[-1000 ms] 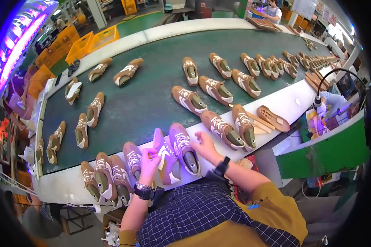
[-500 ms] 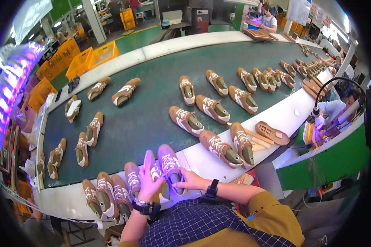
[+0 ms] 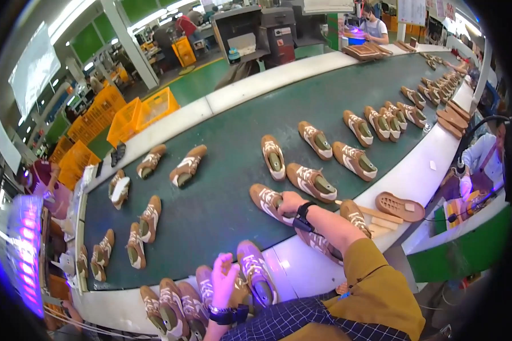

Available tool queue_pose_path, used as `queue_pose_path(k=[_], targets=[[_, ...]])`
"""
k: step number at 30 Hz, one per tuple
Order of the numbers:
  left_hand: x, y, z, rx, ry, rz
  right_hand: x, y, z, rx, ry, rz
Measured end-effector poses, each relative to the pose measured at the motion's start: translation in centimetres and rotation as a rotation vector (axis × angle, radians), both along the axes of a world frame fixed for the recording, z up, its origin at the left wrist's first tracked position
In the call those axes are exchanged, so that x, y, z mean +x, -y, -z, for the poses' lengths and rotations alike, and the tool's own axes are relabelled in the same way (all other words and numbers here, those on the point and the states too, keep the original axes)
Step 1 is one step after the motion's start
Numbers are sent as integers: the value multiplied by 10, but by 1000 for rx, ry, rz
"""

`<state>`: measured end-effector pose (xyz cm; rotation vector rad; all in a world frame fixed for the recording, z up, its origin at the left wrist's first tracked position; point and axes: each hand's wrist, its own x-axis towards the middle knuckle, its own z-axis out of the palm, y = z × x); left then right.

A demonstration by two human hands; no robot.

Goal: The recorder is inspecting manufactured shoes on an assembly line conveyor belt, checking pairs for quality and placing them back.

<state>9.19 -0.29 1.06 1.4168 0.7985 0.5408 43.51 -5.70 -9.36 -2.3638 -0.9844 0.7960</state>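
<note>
Right hand (image 3: 293,206) is gripping the heel end of a brown suede-looking sneaker with white laces and a white side stripe (image 3: 266,200), fingers closing over the collar; how firmly, I am not able to tell. That sneaker is lying on the broad dark-green conveyor belt (image 3: 227,148), near its close edge, toe pointing away. Left hand (image 3: 224,278) is hovering palm inward over the near ledge, fingers loosely curling, a gap showing at the thumb; nothing is showing in its grasp. Just beside it, a laced sneaker tinted violet by the light (image 3: 256,271) is resting on the white ledge (image 3: 298,258), and to the left a close-set row of matching brown sneakers (image 3: 173,307) is standing. Right forearm is partly covering another sneaker (image 3: 318,244); farther right, a loose brown outsole with a gridded face (image 3: 400,207) is lying by some flat tan strips (image 3: 375,213). Progress is looking partial: the near shoes are already carrying laces, several are sitting gathered on the ledge, and many more are lying spread along the belt. Nothing visible is marking finished shoes from unfinished ones, so a count is staying uncertain.
</note>
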Motion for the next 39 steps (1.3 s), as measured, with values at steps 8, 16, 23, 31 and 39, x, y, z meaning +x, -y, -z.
queue_pose_path(k=[8,16,23,31,39], targets=[[59,-24,11,-492,211,56,-50,0,-36,565,-1040,-14],[63,-24,-17,-1012,404,-79,29,-37,-65,526,-195,250],[50,-25,-13,-1019,410,-84,111,-121,23,148,74,612],[25,-24,-18,-1022,500,-14,94,-65,4,735,-1304,498],[-2,-9,-21,-1087,575,402,-81,83,-93,733,-1364,227]])
